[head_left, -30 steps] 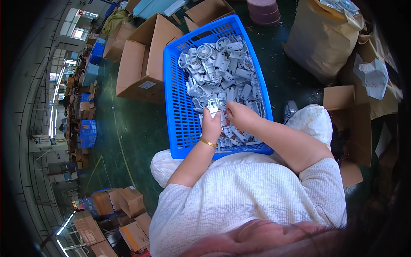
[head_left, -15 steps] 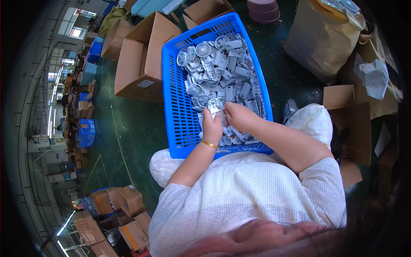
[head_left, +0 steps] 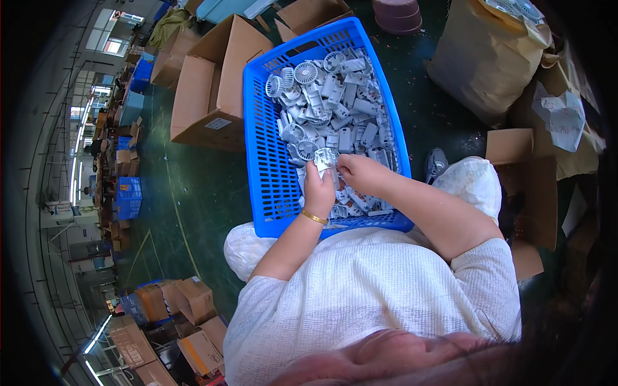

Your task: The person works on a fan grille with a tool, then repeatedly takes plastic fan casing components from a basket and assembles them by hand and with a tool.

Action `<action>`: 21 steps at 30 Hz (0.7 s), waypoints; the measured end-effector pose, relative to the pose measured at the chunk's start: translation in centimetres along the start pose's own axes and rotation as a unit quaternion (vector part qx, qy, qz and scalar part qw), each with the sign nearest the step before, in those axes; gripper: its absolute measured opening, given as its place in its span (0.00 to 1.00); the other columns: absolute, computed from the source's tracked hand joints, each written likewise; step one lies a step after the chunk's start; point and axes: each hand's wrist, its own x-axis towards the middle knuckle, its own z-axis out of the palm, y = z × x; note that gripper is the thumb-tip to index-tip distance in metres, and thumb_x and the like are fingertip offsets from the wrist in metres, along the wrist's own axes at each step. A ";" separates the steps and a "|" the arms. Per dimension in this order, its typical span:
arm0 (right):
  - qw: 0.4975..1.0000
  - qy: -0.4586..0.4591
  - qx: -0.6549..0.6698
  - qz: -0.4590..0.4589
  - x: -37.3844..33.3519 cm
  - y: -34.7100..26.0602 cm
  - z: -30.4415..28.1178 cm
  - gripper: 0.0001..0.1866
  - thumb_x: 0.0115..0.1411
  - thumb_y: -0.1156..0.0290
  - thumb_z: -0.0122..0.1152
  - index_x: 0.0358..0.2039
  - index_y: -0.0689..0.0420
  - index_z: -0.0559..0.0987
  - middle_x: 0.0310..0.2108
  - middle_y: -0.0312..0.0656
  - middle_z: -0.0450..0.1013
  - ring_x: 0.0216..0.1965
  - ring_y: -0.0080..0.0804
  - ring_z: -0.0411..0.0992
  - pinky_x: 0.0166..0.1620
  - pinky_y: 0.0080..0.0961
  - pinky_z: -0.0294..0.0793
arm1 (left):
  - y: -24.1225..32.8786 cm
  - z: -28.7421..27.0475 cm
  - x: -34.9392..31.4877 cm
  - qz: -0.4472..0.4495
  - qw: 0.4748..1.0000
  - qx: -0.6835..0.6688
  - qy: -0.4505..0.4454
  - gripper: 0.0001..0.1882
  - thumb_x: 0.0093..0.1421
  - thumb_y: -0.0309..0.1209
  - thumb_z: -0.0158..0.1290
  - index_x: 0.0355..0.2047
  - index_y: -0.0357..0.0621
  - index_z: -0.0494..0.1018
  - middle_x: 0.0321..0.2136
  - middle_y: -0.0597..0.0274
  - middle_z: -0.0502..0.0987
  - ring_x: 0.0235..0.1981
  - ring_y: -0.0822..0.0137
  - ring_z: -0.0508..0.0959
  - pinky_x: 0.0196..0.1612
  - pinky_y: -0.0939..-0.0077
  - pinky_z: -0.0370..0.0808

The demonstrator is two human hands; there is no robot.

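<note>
My left hand (head_left: 317,188) holds a white plastic housing part (head_left: 325,159) between thumb and fingers, over the near half of a blue crate. Beside the part's right edge, my right hand (head_left: 354,171) is closed with its fingertips pinched together; whether anything small is between them is hidden. The blue slatted crate (head_left: 250,135) stands before my knees. White plastic pieces (head_left: 331,96) fill much of it, with round fan grilles (head_left: 305,73) among them toward the far left.
An open cardboard box (head_left: 206,90) stands against the crate's left side. A large tan sack (head_left: 486,61) is at the far right, near an open carton (head_left: 537,193). A maroon round tub (head_left: 397,16) sits beyond the crate. Stacked cartons (head_left: 161,305) lie at the lower left.
My right fingers have shifted very slightly against the white part's right side. My left hand keeps hold of it in nearly the same place.
</note>
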 end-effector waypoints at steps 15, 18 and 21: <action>0.991 0.133 -0.006 0.002 1.1 1.7 0.6 0.11 0.55 0.69 0.44 0.33 0.62 0.70 0.31 0.54 0.71 0.35 0.50 0.70 0.37 0.39 0.68 | -4.2 0.7 2.2 -0.089 0.985 -0.149 -0.023 0.15 0.57 0.23 0.42 0.46 0.38 0.58 0.37 0.55 0.72 0.31 0.67 0.75 0.33 0.75 0.72; 0.991 0.129 -0.025 0.024 0.9 1.9 0.5 0.11 0.55 0.69 0.44 0.34 0.62 0.71 0.31 0.53 0.71 0.35 0.50 0.70 0.38 0.39 0.68 | -4.4 0.0 2.4 -0.154 0.970 -0.180 -0.052 0.13 0.58 0.22 0.40 0.45 0.40 0.57 0.35 0.56 0.73 0.25 0.68 0.76 0.26 0.78 0.74; 0.997 0.065 -0.036 0.033 0.8 1.7 0.5 0.11 0.55 0.70 0.44 0.33 0.62 0.71 0.31 0.52 0.71 0.35 0.50 0.69 0.38 0.39 0.68 | -3.7 -0.7 2.3 -0.166 0.958 -0.229 -0.055 0.11 0.59 0.23 0.39 0.43 0.40 0.59 0.32 0.57 0.74 0.22 0.68 0.76 0.23 0.78 0.74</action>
